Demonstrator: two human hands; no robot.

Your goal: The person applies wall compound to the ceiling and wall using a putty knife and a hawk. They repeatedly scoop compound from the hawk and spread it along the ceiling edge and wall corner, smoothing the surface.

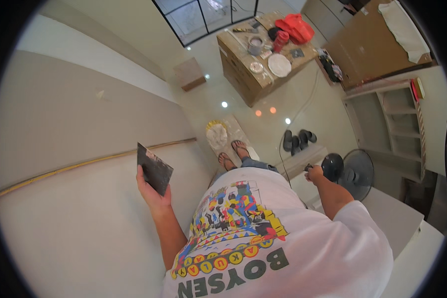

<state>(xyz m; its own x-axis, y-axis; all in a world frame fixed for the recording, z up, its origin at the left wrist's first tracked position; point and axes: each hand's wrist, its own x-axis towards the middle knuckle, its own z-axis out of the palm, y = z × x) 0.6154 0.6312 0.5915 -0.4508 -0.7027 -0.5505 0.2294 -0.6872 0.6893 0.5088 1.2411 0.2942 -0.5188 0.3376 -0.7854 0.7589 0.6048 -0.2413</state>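
Raised beside the pale wall panel, my left hand grips a flat dark rectangular plate with lighter smears along one edge. The fingers are mostly behind the plate and the thumb presses its side. Out to the right, my right hand is closed around something small and dark, too small to make out. It is close to a black rounded fan part. Below me, next to my sandalled feet, a white lumpy mass sits with a yellow frilled edge around it on a smeared board.
A yellowish strip runs along the wall at left. Ahead stands a cardboard box bearing a tape roll, a red bag and other items. A fan, slippers, an open shelf unit and a floor cable lie to the right.
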